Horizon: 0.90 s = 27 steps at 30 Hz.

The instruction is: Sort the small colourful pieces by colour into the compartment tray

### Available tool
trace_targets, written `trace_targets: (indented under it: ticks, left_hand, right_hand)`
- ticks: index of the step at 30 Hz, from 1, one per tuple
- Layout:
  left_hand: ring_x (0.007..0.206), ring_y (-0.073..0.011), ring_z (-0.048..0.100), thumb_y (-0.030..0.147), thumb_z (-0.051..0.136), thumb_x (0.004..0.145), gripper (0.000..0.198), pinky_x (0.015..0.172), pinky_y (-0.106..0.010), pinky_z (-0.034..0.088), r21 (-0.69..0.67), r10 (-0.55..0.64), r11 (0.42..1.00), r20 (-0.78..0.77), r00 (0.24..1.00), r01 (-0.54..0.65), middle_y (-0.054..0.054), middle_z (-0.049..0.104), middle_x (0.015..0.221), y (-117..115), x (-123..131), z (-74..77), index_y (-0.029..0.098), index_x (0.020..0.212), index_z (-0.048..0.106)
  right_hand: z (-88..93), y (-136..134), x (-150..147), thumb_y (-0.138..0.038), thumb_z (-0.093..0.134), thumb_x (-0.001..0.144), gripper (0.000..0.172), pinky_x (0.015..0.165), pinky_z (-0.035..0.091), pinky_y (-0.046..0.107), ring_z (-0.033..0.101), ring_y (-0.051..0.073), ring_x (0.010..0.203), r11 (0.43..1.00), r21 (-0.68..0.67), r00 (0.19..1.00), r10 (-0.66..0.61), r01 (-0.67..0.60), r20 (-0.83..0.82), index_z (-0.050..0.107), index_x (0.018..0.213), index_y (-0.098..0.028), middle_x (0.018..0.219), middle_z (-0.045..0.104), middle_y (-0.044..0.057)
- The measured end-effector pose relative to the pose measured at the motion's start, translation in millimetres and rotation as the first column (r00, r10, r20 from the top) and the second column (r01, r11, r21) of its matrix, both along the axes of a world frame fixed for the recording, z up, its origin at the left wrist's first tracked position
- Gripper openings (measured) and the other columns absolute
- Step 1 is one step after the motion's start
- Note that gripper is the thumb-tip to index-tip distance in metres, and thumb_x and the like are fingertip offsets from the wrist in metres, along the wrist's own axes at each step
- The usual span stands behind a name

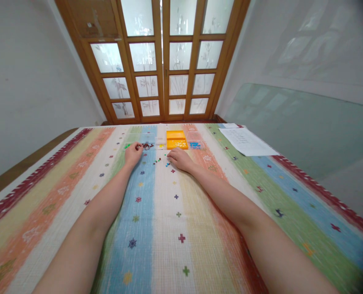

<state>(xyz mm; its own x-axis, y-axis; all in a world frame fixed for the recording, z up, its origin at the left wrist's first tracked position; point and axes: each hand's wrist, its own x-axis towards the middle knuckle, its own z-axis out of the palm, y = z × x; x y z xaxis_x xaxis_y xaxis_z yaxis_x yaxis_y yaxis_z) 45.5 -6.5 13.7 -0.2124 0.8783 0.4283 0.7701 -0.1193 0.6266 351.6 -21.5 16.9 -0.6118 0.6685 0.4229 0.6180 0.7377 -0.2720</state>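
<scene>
My left hand [133,153] rests at the far part of the table with its fingers pinched together. Whatever may be between the fingertips is too small to make out. Right beside them lies a heap of dark red-brown small pieces [148,145], and green pieces [127,145] lie just left of the hand. My right hand [179,158] is palm down, fingers curled together at the cloth, their tips partly hidden. Near those fingertips are a few loose mixed-colour pieces [157,161]. Just behind stands an open orange box [175,139] holding white pieces.
Yellow pieces [161,145] sit left of the box, blue pieces [195,145] right of it. A printed paper sheet [245,141] lies at the far right. The striped tablecloth [169,237] covers the table. Glazed wooden doors [166,57] stand behind, with walls on both sides.
</scene>
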Motion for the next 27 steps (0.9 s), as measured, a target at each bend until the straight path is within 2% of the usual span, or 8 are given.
trace_targets:
  ticks: [4, 8, 14, 20, 25, 27]
  left_hand:
    - [0.08, -0.0239, 0.066, 0.031, 0.059, 0.091, 0.024, 0.078, -0.032, 0.048, -0.045, 0.086, 0.995, -0.053, 0.995, -0.088, -0.005, 0.072, 0.081, 3, -7, 0.0, 0.022, 0.103, 0.077]
    - [0.083, -0.026, 0.067, 0.032, 0.06, 0.09, 0.025, 0.079, -0.033, 0.048, -0.084, 0.116, 0.989, -0.084, 0.99, -0.123, -0.007, 0.073, 0.084, 8, -10, -3.0, 0.021, 0.103, 0.079]
    - [0.083, -0.027, 0.068, 0.033, 0.06, 0.09, 0.026, 0.079, -0.034, 0.048, -0.081, 0.109, 0.99, -0.086, 0.99, -0.116, -0.007, 0.075, 0.085, 13, -12, -8.6, 0.022, 0.104, 0.079]
    - [0.085, -0.0279, 0.069, 0.032, 0.06, 0.089, 0.028, 0.079, -0.034, 0.048, -0.113, 0.097, 0.988, -0.091, 0.991, -0.107, -0.007, 0.076, 0.085, 9, -11, -5.2, 0.023, 0.107, 0.079]
    - [0.083, -0.0261, 0.068, 0.031, 0.058, 0.091, 0.028, 0.078, -0.032, 0.047, -0.113, -0.008, 0.994, -0.149, 0.989, -0.009, -0.006, 0.075, 0.085, 2, -1, -1.2, 0.024, 0.108, 0.078]
    - [0.085, -0.027, 0.069, 0.03, 0.058, 0.091, 0.025, 0.077, -0.033, 0.047, -0.123, -0.017, 0.992, -0.21, 0.978, -0.009, -0.008, 0.076, 0.087, 1, 1, -0.5, 0.024, 0.104, 0.078]
  right_hand:
    - [0.2, -3, -2, -0.026, 0.058, 0.104, 0.022, 0.097, 0.045, 0.037, 0.061, 0.024, 0.105, 1.0, -0.01, 1.0, 0.001, -0.001, -0.007, 0.078, 0.106, -0.019, 0.108, 0.073, 0.011]
    - [1.9, -5, -2, -0.026, 0.057, 0.105, 0.023, 0.097, 0.045, 0.037, 0.061, 0.024, 0.106, 1.0, -0.027, 1.0, 0.007, -0.008, -0.013, 0.078, 0.106, -0.019, 0.11, 0.074, 0.011]
    - [2.6, -5, -2, -0.025, 0.058, 0.104, 0.022, 0.096, 0.045, 0.037, 0.062, 0.024, 0.106, 1.0, -0.026, 1.0, 0.004, -0.005, -0.021, 0.079, 0.106, -0.018, 0.109, 0.074, 0.011]
    - [3.2, -5, -3, -0.024, 0.059, 0.104, 0.021, 0.096, 0.045, 0.036, 0.061, 0.023, 0.106, 1.0, -0.031, 1.0, 0.0, 0.0, -0.018, 0.079, 0.105, -0.019, 0.108, 0.074, 0.01]
    - [2.0, -4, -3, -0.025, 0.058, 0.104, 0.021, 0.096, 0.045, 0.036, 0.062, 0.024, 0.106, 1.0, -0.023, 1.0, 0.002, -0.003, -0.03, 0.079, 0.105, -0.02, 0.108, 0.074, 0.01]
    - [1.1, -3, -2, -0.025, 0.058, 0.104, 0.022, 0.097, 0.045, 0.037, 0.062, 0.024, 0.107, 1.0, -0.014, 0.999, 0.004, -0.005, -0.032, 0.079, 0.105, -0.019, 0.108, 0.074, 0.011]
